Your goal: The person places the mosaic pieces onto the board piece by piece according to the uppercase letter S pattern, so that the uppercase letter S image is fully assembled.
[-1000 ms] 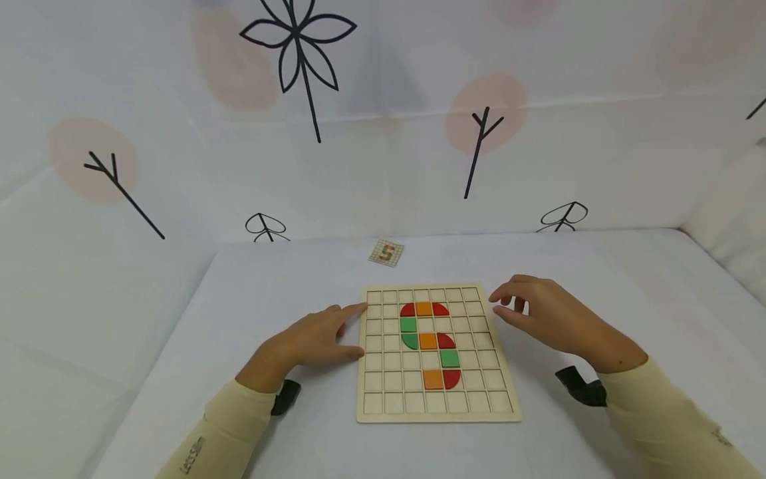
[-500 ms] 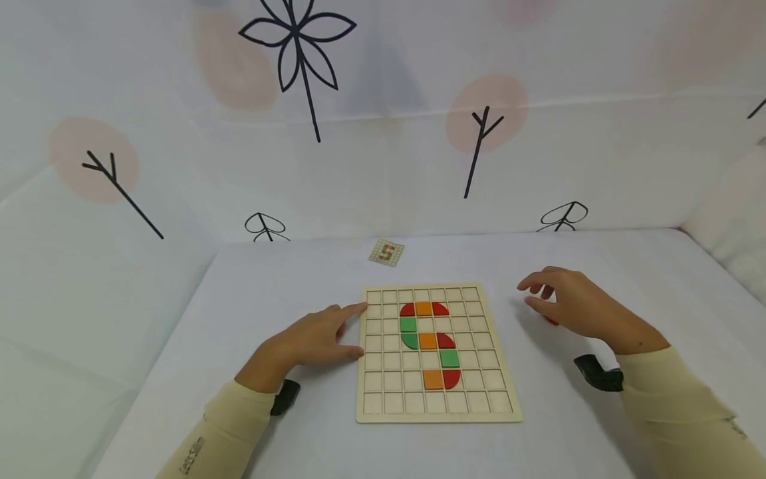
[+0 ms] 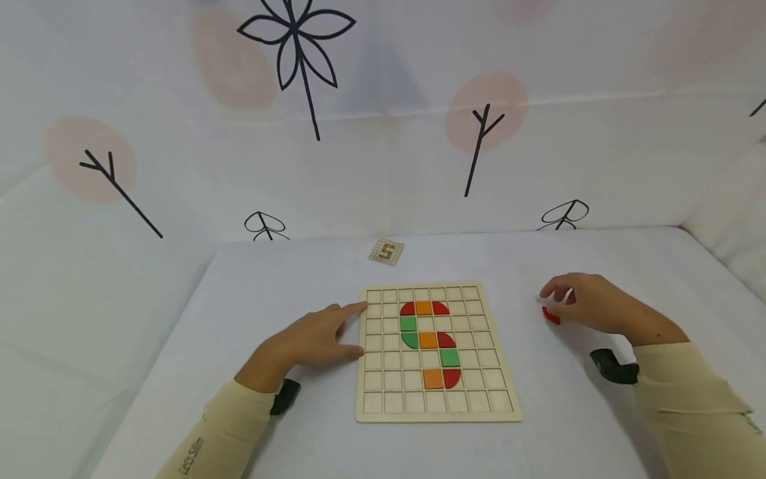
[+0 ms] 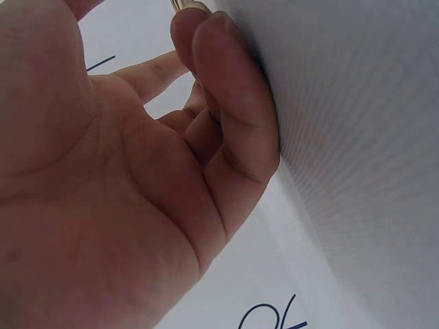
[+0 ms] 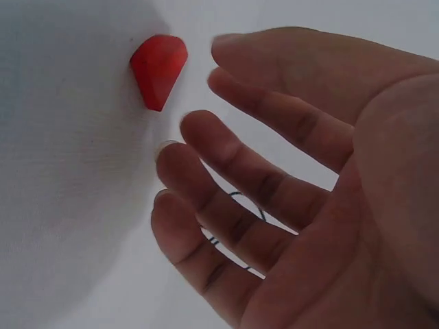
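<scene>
A pale wooden grid board (image 3: 393, 401) lies flat on the table. Red, orange and green tiles on it form an S-like shape. My left hand (image 3: 318, 338) rests at the board's left edge, its index finger and thumb touching the rim. To the right of the board, my right hand (image 3: 589, 303) is held over the tabletop with loosely bent fingers and nothing in its grasp. Just under its thumb lies a loose red quarter-circle tile (image 3: 552, 315). In the right wrist view that red tile (image 5: 158, 70) sits on the cloth, apart from the thumb and fingertips.
A small pattern card (image 3: 386, 252) showing a similar S lies behind the board. White cloth (image 3: 287, 273) covers the table. A printed fabric backdrop (image 3: 389, 166) rises along the back edge.
My right hand has moved rightward, away from the board's right side, to the loose red tile, which has come into view. The left hand and the board have stayed put.
</scene>
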A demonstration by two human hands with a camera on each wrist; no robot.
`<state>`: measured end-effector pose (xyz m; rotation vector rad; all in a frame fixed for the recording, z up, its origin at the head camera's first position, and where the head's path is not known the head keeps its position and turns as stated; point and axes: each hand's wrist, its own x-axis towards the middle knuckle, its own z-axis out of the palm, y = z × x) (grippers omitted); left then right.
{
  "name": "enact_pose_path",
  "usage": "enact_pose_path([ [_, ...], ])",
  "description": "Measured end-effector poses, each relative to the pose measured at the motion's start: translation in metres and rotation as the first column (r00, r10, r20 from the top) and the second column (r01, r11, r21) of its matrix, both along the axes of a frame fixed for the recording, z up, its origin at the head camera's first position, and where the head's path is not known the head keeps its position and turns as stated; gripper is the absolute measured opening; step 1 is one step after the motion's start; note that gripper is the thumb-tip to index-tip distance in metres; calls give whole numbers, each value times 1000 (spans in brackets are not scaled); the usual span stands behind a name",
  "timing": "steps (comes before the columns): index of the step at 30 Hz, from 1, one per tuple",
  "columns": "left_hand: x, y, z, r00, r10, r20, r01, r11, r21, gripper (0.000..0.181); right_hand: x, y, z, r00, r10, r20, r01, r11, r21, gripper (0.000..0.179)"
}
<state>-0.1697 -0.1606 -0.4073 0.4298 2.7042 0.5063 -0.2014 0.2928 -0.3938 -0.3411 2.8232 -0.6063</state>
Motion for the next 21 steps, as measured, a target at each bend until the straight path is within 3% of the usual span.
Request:
enact_pose_path([
  [7,0,1,0,1000,2,-9,-2,1000,6,80,-1,4,-2,999,17,51,-17,1000,10,26],
  [21,0,0,-1,1000,1,-6,-1,1000,9,81,0,4,-4,998,24,63,-24,1000,-6,23],
])
